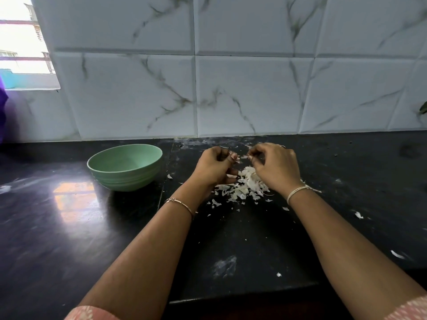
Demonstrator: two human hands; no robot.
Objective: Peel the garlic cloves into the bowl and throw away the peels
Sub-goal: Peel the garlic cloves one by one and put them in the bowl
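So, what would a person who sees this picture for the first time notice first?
Two hands meet over the dark counter: the left hand and the right hand pinch a small pale bit between them. Just below lies a white heap of garlic peels. To the left stands a green bowl, apart from the heap.

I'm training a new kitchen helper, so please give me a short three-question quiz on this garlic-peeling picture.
1. True or false: the green bowl stands to the right of the right hand.
2. The pile of garlic peels lies: A) in the bowl; B) on the black counter, below the hands; C) on a plate.
3. Which wrist bears the metal bracelet?
Key: 1 false, the bowl is left of the left hand; 2 B; 3 the left. Both hands pinch a small garlic piece above the pile.
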